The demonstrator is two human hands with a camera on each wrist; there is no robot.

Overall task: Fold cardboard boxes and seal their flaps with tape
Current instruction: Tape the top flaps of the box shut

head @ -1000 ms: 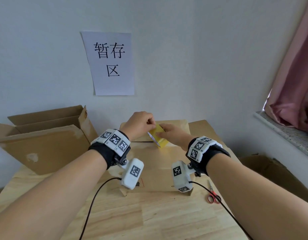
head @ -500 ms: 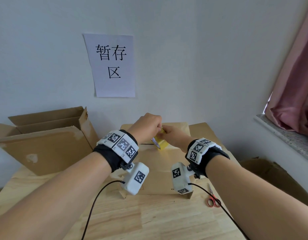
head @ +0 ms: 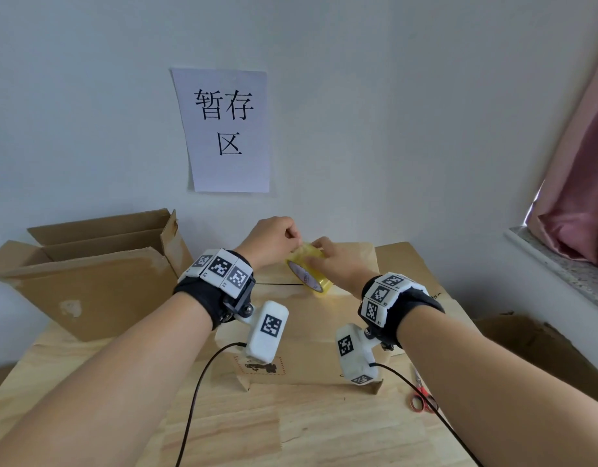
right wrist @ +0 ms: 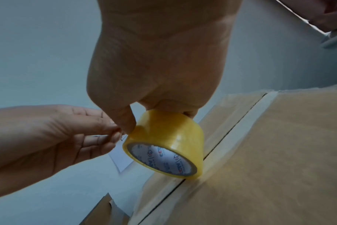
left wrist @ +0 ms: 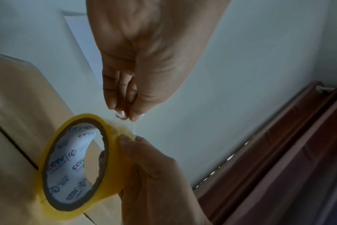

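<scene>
**Tape roll held over the box seam**

I see my right hand [head: 338,266] gripping the yellow roll of clear packing tape [head: 309,271], standing on the closed brown cardboard box [head: 311,335] at its seam. My left hand [head: 274,241] pinches the tape's loose end.

Both forearms reached forward, wrists banded, hands nearly meeting. The right hand [head: 334,264] curled its thumb and fingers around a tape roll [head: 309,273]. The left hand [head: 274,239] hovered just above, fingertips [left wrist: 134,115] pinched together on the tape's loose end.
</scene>
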